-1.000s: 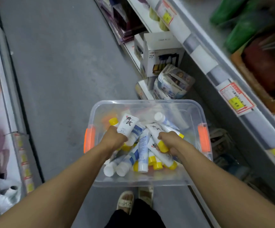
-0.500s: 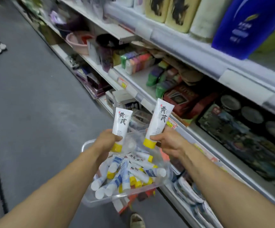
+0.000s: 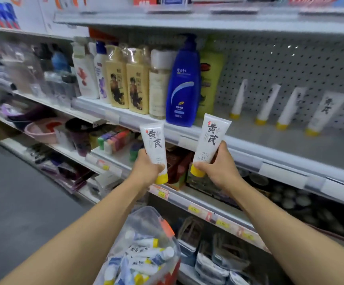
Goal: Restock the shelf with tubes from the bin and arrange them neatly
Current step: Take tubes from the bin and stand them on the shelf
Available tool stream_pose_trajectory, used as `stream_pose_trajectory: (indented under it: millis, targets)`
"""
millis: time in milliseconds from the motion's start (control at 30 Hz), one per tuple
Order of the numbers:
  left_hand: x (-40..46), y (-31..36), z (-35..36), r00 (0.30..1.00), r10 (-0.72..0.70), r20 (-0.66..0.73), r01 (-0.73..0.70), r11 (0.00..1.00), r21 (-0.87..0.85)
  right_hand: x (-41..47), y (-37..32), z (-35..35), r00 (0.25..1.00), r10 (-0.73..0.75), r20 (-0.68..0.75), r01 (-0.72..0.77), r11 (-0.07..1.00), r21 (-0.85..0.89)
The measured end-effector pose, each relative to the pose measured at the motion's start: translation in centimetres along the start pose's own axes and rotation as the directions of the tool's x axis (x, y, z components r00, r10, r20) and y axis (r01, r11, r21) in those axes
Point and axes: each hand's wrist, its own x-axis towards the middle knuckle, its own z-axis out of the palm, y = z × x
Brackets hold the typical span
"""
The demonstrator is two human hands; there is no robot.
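Observation:
My left hand grips a white tube with a yellow cap, cap down, held upright in front of the shelf edge. My right hand grips a second white tube the same way, a little higher and to the right. On the grey shelf behind, several matching tubes stand cap down, leaning against the pegboard. Below my arms the clear plastic bin holds several more tubes lying jumbled.
Shampoo bottles, including a tall blue bottle, stand on the same shelf left of the tubes. Lower shelves carry basins, sponges and packaged goods. The grey aisle floor runs along the left.
Both hands have lifted a tube each out of the bin and raised them toward the shelf. My view has swung up from the bin to the shelf with the standing tubes.

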Motion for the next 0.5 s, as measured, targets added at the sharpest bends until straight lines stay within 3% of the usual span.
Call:
stream_pose_trajectory:
  millis: [300,500]
  targets:
    - [-0.2,7.6,8.4,0.960,0.212,0.184,-0.222,0.974,0.034,-1.2,-0.4,-11.1,0.941,-0.016,-0.338,-0.034,0.989,-0.142]
    - [0.6,11.7,13.8,0.927,0.280,0.252,-0.306,0.949,0.072,0.1,0.6,-17.7,0.869,0.030,-0.493,-0.102,0.988,-0.119]
